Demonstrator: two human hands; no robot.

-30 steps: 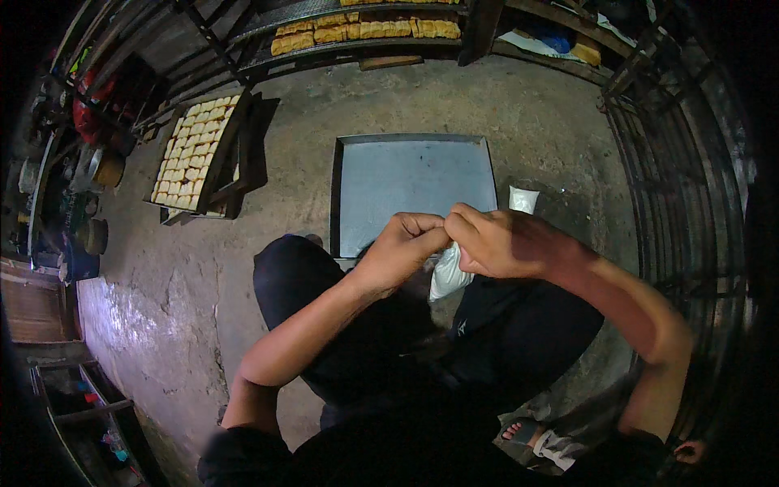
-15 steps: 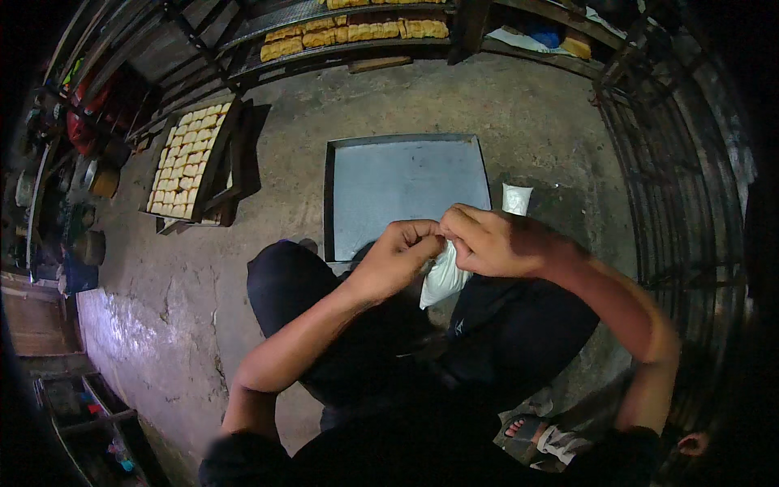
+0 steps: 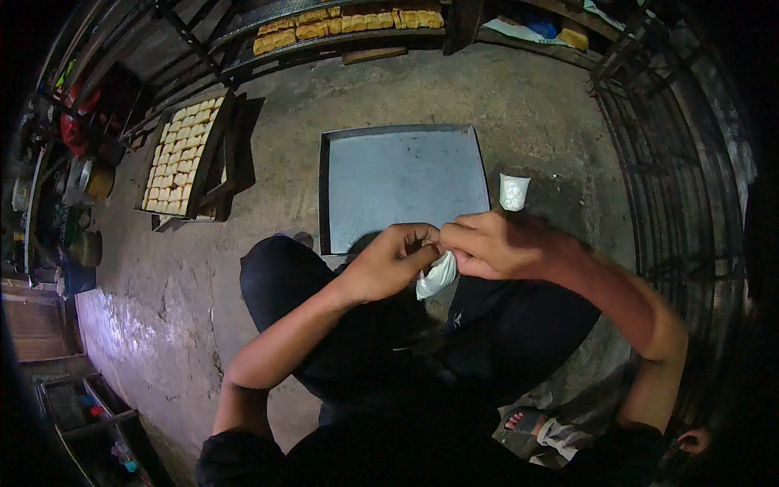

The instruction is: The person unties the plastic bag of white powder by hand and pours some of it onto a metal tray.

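Note:
Between my legs I hold a small white plastic bag, pinched at its top in both hands. My left hand has its fingers curled around the bag's top from the left, and my right hand grips it from the right with bent fingers, meeting the left. A shallow metal tray lies on the floor just beyond my hands. Beside its right edge stands another bag of white contents.
Trays of pale rolls are stacked at the left. Shelves hold browned loaves at the back. Pots line the far left. Metal racks run along the right. A sandalled foot and another person's fingers show at lower right.
The bag in my hands hangs shorter and looks more twisted or bunched, with more of it behind my fingers. My left hand has moved slightly left; the view has shifted a little.

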